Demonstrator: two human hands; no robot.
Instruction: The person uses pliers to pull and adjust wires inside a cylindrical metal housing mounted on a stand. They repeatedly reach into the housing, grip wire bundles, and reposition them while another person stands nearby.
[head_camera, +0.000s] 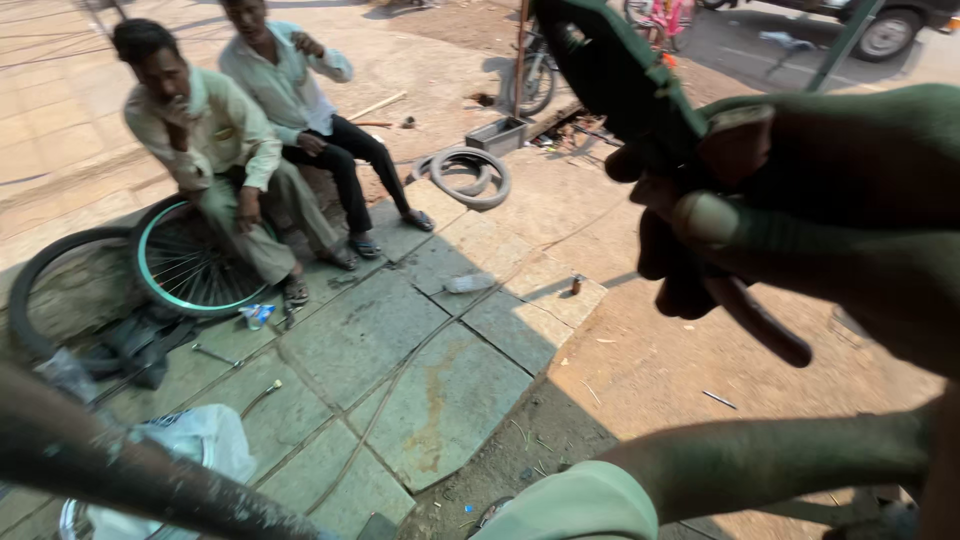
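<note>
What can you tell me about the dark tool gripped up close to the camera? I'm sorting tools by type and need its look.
The tool is dark and in shadow, its broad blunt upper part reaching to the top edge of the picture. Lower down, a slim curved reddish-brown handle sticks out below the fingers. One hand is wrapped around its middle, hiding that part. Which hand this is cannot be told. It is held tilted in the air.

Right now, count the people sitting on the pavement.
2. One person in a pale shirt and light trousers sits nearest the bicycle wheels; another in dark trousers sits right beside. Others may be hidden beyond the frame.
</note>
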